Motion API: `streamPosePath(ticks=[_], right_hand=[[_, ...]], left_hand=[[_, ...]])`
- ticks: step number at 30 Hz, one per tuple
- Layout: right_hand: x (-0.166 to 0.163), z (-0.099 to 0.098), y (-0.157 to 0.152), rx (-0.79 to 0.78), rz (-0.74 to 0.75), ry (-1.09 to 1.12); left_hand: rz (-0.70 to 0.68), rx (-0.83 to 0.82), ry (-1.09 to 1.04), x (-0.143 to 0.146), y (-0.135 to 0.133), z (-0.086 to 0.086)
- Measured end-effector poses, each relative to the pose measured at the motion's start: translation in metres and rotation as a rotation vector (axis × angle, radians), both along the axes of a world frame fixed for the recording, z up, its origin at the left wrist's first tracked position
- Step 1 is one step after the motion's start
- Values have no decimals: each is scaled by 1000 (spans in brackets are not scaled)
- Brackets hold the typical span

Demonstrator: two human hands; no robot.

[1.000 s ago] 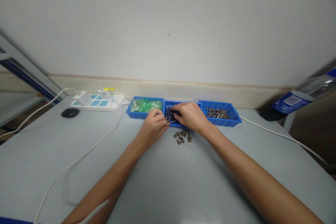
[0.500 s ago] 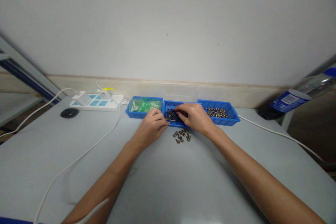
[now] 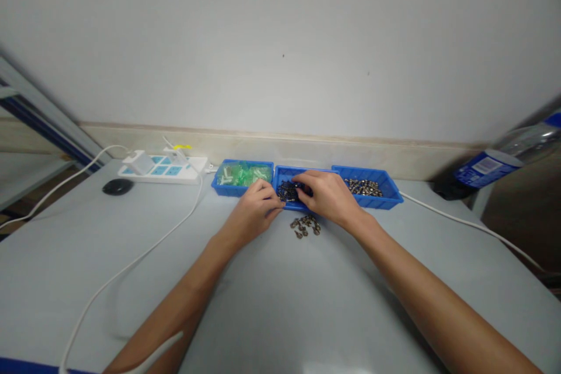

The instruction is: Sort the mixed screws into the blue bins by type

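My right hand [image 3: 328, 194] reaches into the middle blue bin [image 3: 284, 172], its fingers bent down among small dark screws [image 3: 287, 191]. What sits between its thumb and fingertips is too small and hidden to make out. My left hand [image 3: 259, 205] is at the bin's front left corner, fingers curled in and closed; anything inside them is hidden. On the table in front of that bin lies a loose pile of small metal fasteners [image 3: 307, 224], brownish and shiny, touched by neither hand.
Left of the middle bin is a blue bin [image 3: 230, 190] with green and clear plastic bits; to the right, another blue bin [image 3: 390, 196] holds shiny metal parts. A power strip [image 3: 197, 170], black mouse [image 3: 118, 187], white cables [image 3: 144, 255] and tilted bottle [image 3: 486, 169] stand around.
The whole view has shifted very slightly. My right hand's fingers have moved a little among the dark screws; my left hand keeps its place at the bin corner.
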State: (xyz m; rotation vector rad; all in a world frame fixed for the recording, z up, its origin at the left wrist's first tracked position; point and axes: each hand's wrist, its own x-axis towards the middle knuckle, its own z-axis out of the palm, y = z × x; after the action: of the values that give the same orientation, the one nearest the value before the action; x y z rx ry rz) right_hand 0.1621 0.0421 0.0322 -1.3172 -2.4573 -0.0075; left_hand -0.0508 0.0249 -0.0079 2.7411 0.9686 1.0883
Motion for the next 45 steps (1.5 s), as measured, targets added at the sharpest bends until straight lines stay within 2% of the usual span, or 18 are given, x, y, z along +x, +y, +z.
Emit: streamPosePath(ticks=[3,7,11,19,26,40,45], right_hand=[[-5,0,2,-4,-9,-71],[-11,-2,5,-15,-107,-107],[-13,-6,3,-44,-178,-1],[-13,-16,3,-71,-151,189],[-13,-19,3,-75,-165,239],[-28,-10,-5,43,-362,-93],[-28,-12,-1,32,-358,-74]], left_hand=[[-3,3,3,1,0,0],[-22,5,-19,1,1,0],[-30,14,-26,1,1,0],[-4,6,1,0,0,-2],[-11,9,-3,0,0,-3],[-5,36,-18,3,0,1],[5,45,-12,3,-1,3]])
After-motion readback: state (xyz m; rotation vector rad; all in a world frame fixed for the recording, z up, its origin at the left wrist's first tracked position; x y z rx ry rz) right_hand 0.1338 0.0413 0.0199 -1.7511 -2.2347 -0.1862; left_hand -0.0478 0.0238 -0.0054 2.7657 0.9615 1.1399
